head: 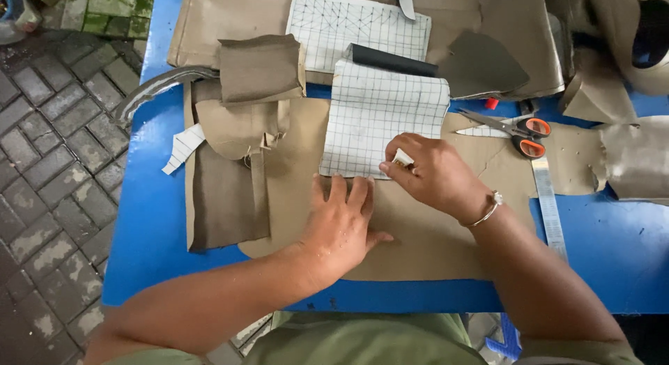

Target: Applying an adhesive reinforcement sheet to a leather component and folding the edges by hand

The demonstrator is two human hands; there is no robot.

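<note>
A small white piece of chalk [402,157] sits pinched in the fingers of the right hand [433,173], its tip at the lower right corner of a gridded white pattern sheet [380,117]. That sheet lies on a large tan piece of fabric [418,232] spread across the blue counter [153,232]. The left hand [341,229] lies flat on the tan fabric just below the sheet's bottom edge, fingers released and spread, the fingertips touching or nearly touching that edge. A thin bracelet [488,210] circles the right wrist.

To the left, a darker brown fabric strip [226,198] lies partly over the tan piece, with a folded brown piece [259,69] above it. A 2nd gridded sheet [348,27] lies further back on the counter, with a black strip [390,59] between the 2 sheets. To the right of the right hand, scissors with orange handles [519,131] rest on the fabric, blades pointing left, and a measuring tape [547,204] runs down from them across the counter. More tan pieces [613,65] are piled at the far right. Grey paving bricks [56,163] show on the floor beside the counter.
</note>
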